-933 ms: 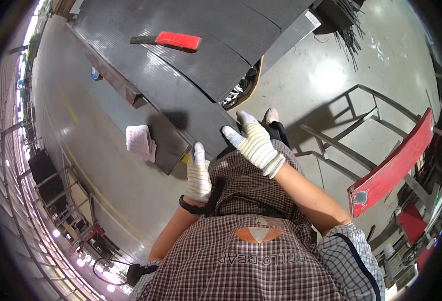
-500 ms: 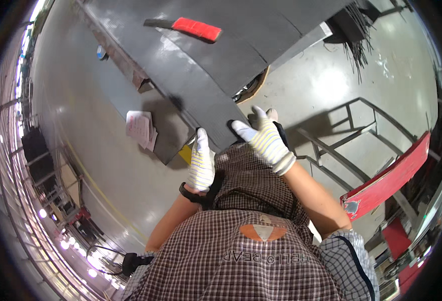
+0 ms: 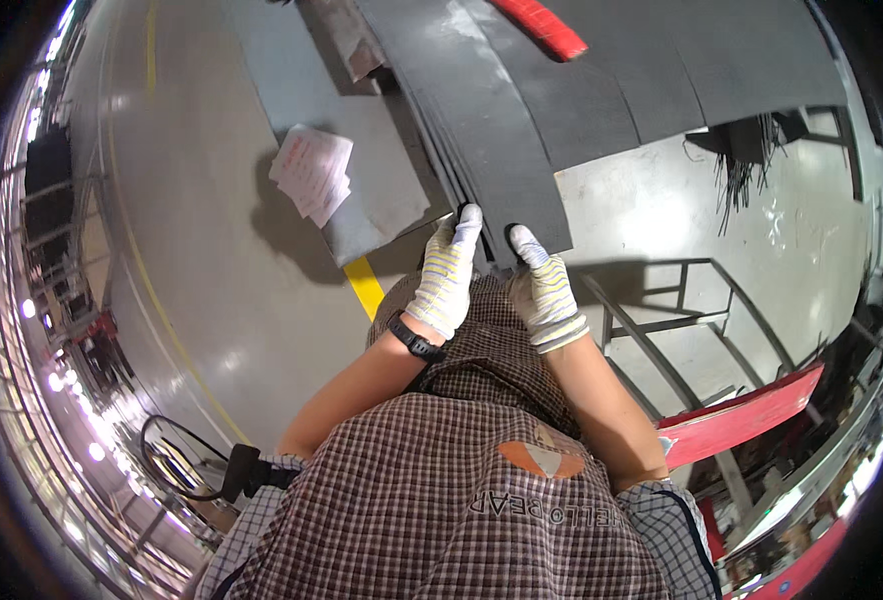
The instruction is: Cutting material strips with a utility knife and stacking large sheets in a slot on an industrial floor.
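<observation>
I see my left hand (image 3: 444, 275) and right hand (image 3: 544, 290) pinching the near edge of the dark sheet (image 3: 506, 150) just beyond my fingers; a weak grasp could let it slide off the stack.

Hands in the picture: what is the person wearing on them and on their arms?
Both the left hand and the right hand wear white knitted work gloves with thin yellow and grey stripes and ribbed cuffs. A black wristband circles the left wrist. The forearms are bare; short sleeves of a brown-and-white checked shirt end near the elbows.
</observation>
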A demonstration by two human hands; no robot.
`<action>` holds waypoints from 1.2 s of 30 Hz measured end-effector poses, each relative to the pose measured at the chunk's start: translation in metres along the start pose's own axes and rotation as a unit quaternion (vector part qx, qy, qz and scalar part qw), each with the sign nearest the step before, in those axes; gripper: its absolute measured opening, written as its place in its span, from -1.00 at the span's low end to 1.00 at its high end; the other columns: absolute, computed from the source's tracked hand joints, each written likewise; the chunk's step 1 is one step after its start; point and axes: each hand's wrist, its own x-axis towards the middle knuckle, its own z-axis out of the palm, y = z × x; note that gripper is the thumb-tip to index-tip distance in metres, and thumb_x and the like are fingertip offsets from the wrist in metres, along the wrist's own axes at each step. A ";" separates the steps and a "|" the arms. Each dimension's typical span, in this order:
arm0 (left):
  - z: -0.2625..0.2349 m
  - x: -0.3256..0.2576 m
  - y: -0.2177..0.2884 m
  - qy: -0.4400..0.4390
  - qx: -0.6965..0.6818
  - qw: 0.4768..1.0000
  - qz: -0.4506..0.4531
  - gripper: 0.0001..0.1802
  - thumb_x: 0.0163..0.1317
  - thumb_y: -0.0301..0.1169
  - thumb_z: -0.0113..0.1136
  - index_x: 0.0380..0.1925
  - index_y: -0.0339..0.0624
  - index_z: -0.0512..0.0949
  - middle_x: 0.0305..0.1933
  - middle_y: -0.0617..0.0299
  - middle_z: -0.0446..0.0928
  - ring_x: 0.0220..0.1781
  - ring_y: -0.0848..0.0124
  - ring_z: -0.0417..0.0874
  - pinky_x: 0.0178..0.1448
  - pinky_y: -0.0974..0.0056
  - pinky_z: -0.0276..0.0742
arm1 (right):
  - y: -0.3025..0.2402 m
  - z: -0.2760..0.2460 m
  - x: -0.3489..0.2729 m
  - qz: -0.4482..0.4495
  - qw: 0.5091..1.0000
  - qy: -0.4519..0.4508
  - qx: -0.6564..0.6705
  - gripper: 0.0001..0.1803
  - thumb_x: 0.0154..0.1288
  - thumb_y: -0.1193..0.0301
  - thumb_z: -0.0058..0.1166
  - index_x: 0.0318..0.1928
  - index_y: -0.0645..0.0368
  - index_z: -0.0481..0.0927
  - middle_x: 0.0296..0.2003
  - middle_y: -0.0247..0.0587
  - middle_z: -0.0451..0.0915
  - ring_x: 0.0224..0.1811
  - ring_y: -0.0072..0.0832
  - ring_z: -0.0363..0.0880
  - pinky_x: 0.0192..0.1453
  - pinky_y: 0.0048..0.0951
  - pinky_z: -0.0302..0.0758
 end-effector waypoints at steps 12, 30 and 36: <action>-0.010 0.016 -0.018 -0.003 -0.200 0.976 -0.091 -0.76 0.28 -0.30 0.25 -0.30 -0.30 0.58 -0.46 0.41 0.54 -0.45 0.56 0.43 -0.37 0.39 0.40 | 0.007 0.004 -0.006 -0.002 0.999 -0.007 -0.032 -0.51 0.18 0.31 0.34 0.09 0.12 0.48 0.00 -0.28 0.56 0.02 -0.39 0.55 0.09 -0.06 0.51; -0.021 0.010 -0.012 0.014 -0.089 0.996 -0.012 -0.79 0.18 -0.27 0.39 -0.35 -0.14 0.61 -0.53 0.40 0.53 -0.57 0.66 0.43 -0.51 0.48 0.32 | 0.007 -0.001 -0.002 0.001 0.997 -0.055 -0.059 -0.25 0.14 0.24 0.37 0.29 0.08 0.29 0.19 -0.26 0.43 0.24 -0.33 0.40 0.31 -0.09 0.39; -0.015 0.009 -0.005 0.013 -0.051 0.996 -0.075 -0.84 0.12 -0.37 0.39 -0.36 -0.17 0.61 -0.51 0.40 0.54 -0.58 0.64 0.40 -0.52 0.43 0.32 | 0.007 0.001 -0.004 -0.009 0.997 -0.031 -0.066 -0.29 0.13 0.25 0.37 0.26 0.05 0.33 0.17 -0.29 0.43 0.22 -0.35 0.40 0.30 -0.08 0.34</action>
